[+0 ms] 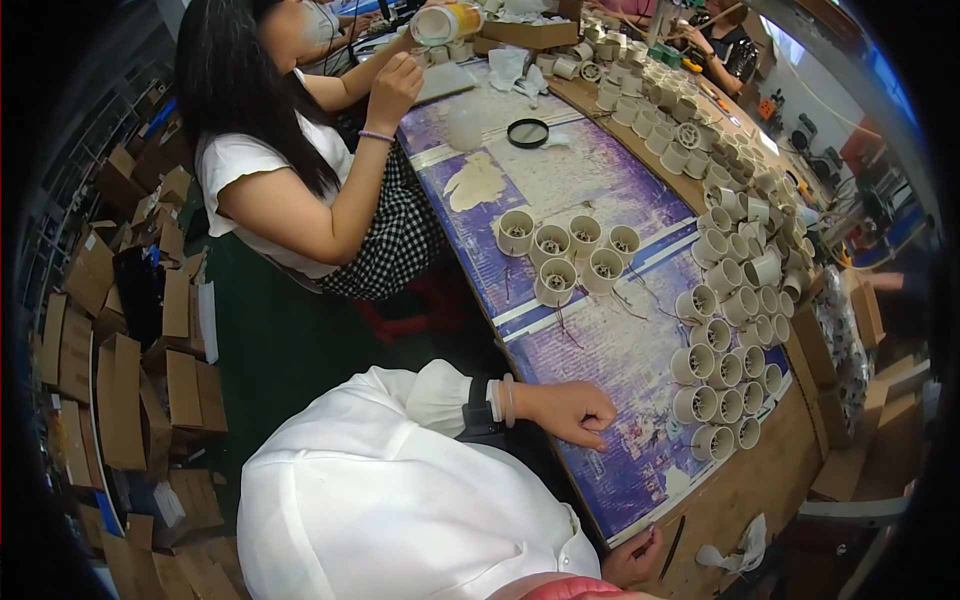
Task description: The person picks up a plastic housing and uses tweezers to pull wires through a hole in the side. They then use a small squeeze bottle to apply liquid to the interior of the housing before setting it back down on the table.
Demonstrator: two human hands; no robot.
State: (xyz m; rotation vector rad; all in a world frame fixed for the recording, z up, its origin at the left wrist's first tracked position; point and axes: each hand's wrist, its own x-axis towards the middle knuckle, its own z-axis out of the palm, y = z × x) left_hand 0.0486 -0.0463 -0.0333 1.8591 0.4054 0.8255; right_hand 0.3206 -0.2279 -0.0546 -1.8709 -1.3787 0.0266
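My left hand (568,412) rests on the purple, scuffed tabletop (590,480), with a dark watch and a pale bangle at the wrist. Its fingers are curled into a loose fist and nothing shows in them. Down at the table's near edge is my right hand (633,558), fingers bent together; whatever they may hold is too small to make out. A thin dark stick (673,548) lies just right of it. Beyond my left hand stands a small group of cream plastic cups (555,282) with thin wires in them, some trailing onto the table.
Many similar cups (694,364) crowd the table's right side. A crumpled white wrapper (738,545) lies near the front. Further off are a round black-rimmed lens (528,133) and a co-worker (290,190) holding a tub (447,24). Cardboard boxes (120,400) are piled at left.
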